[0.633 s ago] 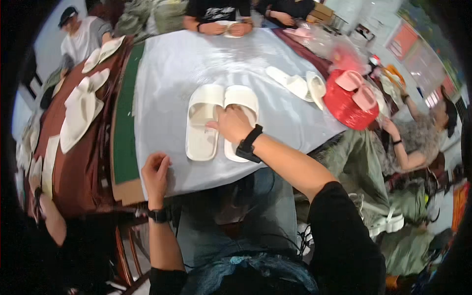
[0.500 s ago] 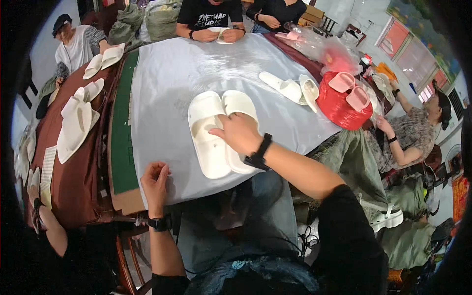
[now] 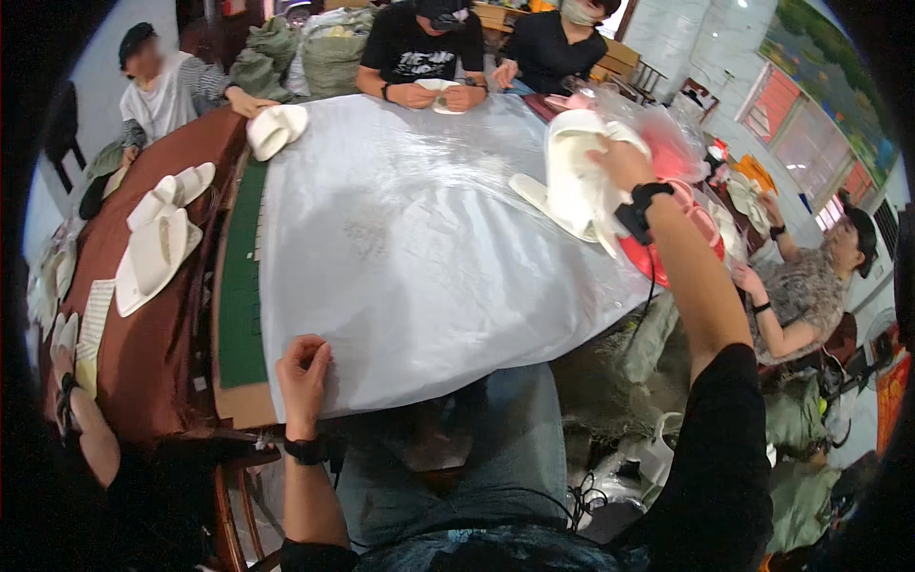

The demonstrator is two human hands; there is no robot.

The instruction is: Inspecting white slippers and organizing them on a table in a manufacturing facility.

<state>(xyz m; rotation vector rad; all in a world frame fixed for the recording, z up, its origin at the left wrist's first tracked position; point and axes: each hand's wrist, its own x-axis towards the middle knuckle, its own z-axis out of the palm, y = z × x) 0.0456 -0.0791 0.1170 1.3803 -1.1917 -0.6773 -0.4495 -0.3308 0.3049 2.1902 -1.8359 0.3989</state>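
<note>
My right hand (image 3: 624, 170) grips a pair of white slide slippers (image 3: 574, 162) above the right side of the table, blurred by motion. Its fingers are partly hidden in the straps. Under and beside the pair, another white slipper (image 3: 527, 194) lies on the grey plastic-like cover (image 3: 419, 276). A red bundle of shiny twine (image 3: 637, 259), with pink slippers (image 3: 703, 229) on it, is partly behind my right wrist. By the cover's near left edge rests my left hand (image 3: 305, 377), fingers curled to the thumb, with nothing seen in them.
On the left, a brown-covered table (image 3: 181, 353) carries several white slippers (image 3: 157, 262). A green mat (image 3: 243, 324) runs along the cover's left edge. Across the table, a person's hands (image 3: 438, 95) hold a white slipper. Co-workers also sit at left and right. Green sacks (image 3: 334, 62) stand behind.
My right hand has lifted the white slippers from the near middle and carried them right and away. My left hand barely moved. The far-left person's hand has shifted white slippers toward the grey cover's corner.
</note>
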